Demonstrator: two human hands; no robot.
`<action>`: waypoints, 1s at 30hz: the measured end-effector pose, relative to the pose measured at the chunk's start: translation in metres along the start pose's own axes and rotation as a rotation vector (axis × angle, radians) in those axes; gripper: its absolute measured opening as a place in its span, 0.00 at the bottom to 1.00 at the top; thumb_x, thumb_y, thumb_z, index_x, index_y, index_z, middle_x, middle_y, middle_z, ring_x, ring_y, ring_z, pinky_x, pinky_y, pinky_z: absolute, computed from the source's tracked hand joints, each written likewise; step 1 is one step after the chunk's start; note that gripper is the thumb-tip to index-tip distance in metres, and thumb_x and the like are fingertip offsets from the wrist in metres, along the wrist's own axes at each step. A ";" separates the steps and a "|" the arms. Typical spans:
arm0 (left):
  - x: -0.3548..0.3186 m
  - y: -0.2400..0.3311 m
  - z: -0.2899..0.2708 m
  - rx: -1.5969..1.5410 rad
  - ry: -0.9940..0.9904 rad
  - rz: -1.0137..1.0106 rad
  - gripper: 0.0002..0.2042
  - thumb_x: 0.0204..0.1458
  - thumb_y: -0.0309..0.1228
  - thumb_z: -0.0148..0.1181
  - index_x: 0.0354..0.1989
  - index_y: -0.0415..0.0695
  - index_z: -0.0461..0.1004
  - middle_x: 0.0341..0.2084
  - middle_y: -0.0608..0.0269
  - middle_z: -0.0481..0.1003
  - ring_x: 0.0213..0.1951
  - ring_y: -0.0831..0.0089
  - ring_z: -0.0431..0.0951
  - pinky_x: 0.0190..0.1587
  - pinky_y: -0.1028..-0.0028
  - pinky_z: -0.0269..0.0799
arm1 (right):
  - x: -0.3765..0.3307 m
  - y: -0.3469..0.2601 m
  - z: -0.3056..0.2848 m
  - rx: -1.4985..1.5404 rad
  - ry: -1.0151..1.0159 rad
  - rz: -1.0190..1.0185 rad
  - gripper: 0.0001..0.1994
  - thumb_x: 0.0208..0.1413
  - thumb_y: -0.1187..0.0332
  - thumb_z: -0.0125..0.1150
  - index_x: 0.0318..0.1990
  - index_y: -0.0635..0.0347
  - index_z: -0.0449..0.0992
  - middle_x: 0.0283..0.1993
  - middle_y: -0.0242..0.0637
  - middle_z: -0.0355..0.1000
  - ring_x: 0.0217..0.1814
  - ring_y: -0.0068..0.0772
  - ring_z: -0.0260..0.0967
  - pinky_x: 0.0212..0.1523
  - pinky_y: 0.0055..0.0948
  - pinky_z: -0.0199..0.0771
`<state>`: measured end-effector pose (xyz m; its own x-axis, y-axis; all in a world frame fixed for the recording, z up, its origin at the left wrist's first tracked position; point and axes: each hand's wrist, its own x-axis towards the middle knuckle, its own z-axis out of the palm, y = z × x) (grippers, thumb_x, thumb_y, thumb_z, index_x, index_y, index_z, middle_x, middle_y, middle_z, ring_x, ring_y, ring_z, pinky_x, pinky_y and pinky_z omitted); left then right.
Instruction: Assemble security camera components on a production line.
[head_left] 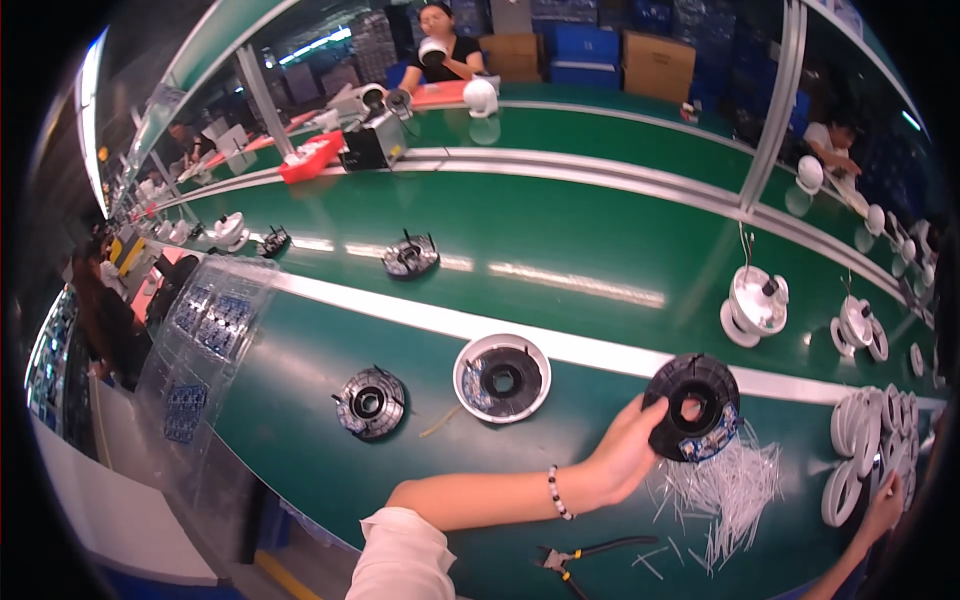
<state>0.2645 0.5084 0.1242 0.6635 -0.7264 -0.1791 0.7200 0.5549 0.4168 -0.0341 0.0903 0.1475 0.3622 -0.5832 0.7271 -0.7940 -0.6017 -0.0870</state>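
My left hand [627, 455] grips a black round housing [665, 385] by its left edge, thumb on its face. A central hole and a small blue circuit board [712, 440] show on it. Below and behind the housing lies a loose pile of thin white cable ties [740, 500]. At the far right, my right hand [882, 507] is at the stacked white rings [842, 490], its fingers closed at a ring's edge. Left of my left hand, a white ring-shaped shell [542, 385] holds another black housing [505, 378], and a similar housing [371, 403] lies beside it.
Side cutters [562, 558] lie near the front edge. Clear plastic trays [215, 315] with blue circuit boards stand at left. Beyond a white rail [420, 315], a green conveyor carries a black housing [410, 256] and white lamp-like units [757, 305]. Other people [445, 55] work across the line.
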 end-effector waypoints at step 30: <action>0.018 0.005 -0.014 0.206 0.013 0.038 0.18 0.51 0.19 0.44 0.51 0.42 0.56 0.47 0.59 0.65 0.47 0.70 0.68 0.50 0.66 0.68 | -0.071 -0.179 0.064 0.465 -0.677 0.004 0.63 0.13 0.59 0.73 0.61 0.66 0.36 0.49 0.61 0.57 0.49 0.54 0.56 0.52 0.38 0.56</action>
<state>0.2826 0.5033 0.1107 0.6931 -0.7002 -0.1709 0.6384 0.4863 0.5966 0.1139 0.2045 0.0676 0.6944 -0.6991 0.1707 -0.5660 -0.6771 -0.4703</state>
